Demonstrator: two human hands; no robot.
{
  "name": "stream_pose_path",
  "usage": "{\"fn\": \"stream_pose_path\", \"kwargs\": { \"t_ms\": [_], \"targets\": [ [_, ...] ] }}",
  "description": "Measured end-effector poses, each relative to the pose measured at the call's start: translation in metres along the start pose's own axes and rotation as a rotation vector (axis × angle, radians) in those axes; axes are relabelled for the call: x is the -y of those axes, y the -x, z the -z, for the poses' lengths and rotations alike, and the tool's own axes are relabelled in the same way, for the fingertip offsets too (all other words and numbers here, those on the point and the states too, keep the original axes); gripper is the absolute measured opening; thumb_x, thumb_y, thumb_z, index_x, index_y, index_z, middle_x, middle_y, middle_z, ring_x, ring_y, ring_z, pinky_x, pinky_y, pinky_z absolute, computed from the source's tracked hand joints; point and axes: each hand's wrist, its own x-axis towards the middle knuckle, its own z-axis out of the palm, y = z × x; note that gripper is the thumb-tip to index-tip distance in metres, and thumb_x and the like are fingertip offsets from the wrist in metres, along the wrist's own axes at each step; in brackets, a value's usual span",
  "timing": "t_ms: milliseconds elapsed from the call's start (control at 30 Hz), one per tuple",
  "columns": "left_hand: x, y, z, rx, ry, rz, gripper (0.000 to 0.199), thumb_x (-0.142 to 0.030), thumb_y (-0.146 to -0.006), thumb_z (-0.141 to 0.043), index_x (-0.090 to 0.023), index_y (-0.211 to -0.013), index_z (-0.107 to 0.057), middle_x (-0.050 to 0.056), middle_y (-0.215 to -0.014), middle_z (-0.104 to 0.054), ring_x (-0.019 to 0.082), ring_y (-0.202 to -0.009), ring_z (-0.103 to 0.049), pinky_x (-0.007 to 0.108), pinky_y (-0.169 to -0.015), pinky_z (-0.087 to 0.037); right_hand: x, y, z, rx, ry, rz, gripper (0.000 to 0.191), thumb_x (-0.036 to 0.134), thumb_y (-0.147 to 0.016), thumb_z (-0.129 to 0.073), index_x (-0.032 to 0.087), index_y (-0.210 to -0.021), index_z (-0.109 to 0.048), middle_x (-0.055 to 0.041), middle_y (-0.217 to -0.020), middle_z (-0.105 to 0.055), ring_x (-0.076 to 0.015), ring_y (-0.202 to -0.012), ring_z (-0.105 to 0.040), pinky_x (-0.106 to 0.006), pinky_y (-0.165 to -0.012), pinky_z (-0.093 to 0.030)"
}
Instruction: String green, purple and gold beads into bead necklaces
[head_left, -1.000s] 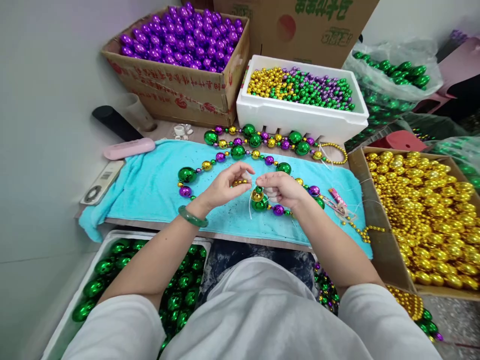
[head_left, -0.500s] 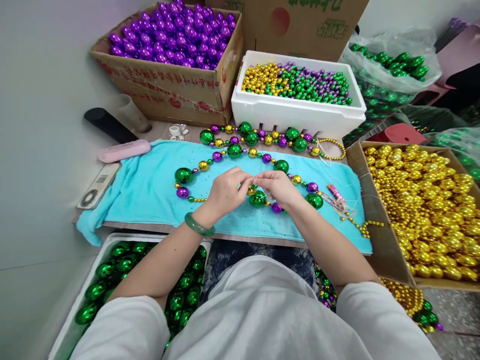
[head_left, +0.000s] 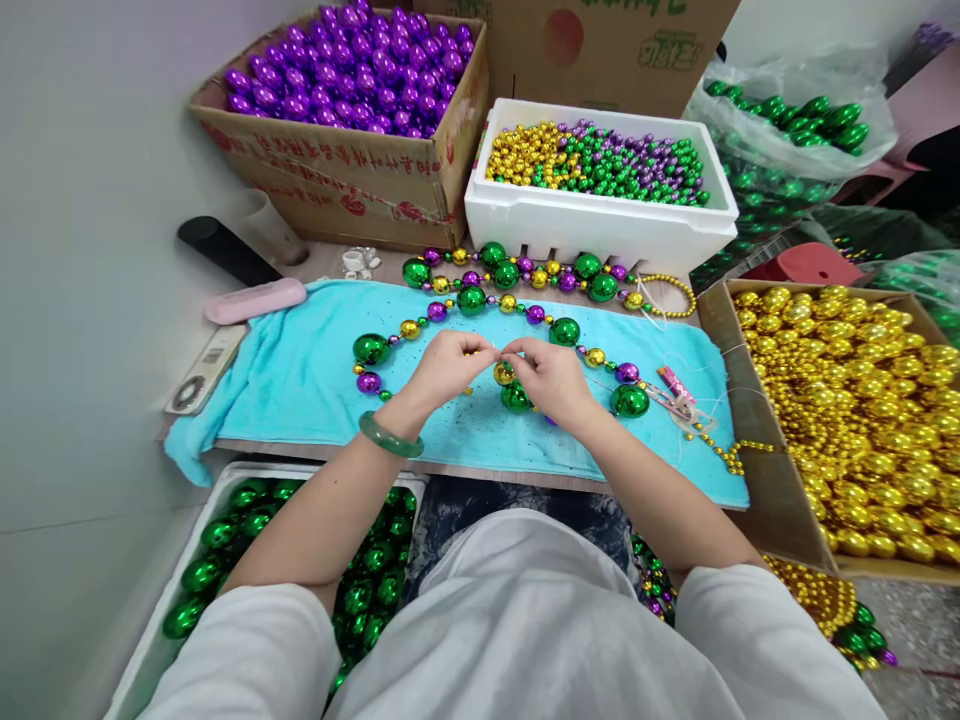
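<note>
My left hand (head_left: 448, 372) and my right hand (head_left: 551, 380) meet fingertip to fingertip above the turquoise towel (head_left: 307, 340). Both are pinched closed; what lies between the fingertips is too small to make out. A strand of green, purple and gold beads (head_left: 472, 300) curves around behind my hands. Close under my right hand are a gold bead and a large green bead (head_left: 515, 396). A green bangle (head_left: 391, 436) circles my left wrist. Beyond the towel's back edge rests another beaded strand (head_left: 507, 275).
Behind stand a carton of purple beads (head_left: 442, 165) and a white foam box (head_left: 600, 225). Gold beads fill a carton (head_left: 765, 440) at right; green ones, a foam tray (head_left: 161, 590) at lower left. Pink-handled scissors or string (head_left: 676, 395) lie right, a pink case (head_left: 255, 301) left.
The fingertips remain together, with my hands slightly shifted. Gold small beads near my left hand have moved from beside its wrist to around its fingers. The whole view has drifted slightly.
</note>
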Motion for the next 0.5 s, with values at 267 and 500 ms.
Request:
{"fn": "stream_pose_path", "kwargs": {
  "t_ms": [267,500],
  "targets": [
    [0.011,-0.008,0.001,0.223,0.535,0.260,0.017,-0.025,-0.062,-0.075,-0.014,-0.054,-0.064,-0.004,-0.046,-0.044,0.006,-0.044,-0.038,0.023,-0.047,-0.035,0.001,0.009,0.001,-0.103,0.171,0.103,0.011,0.023,-0.086,-0.056,0.018,-0.085,-0.066,-0.0033,-0.069,-0.065,-0.0169,-0.063,-0.056,-0.027,-0.062,-0.037],
    [0.005,-0.003,-0.007,0.201,0.782,0.342,0.026,-0.024,-0.056,-0.082,-0.015,-0.055,-0.058,-0.005,-0.047,-0.045,0.006,-0.042,-0.041,0.023,-0.044,-0.037,0.009,0.022,-0.010,-0.198,0.162,0.230,0.021,0.022,-0.091,-0.047,0.016,-0.092,-0.068,-0.0091,-0.083,-0.072,-0.0200,-0.075,-0.064,-0.029,-0.069,-0.044]
  ]
}}
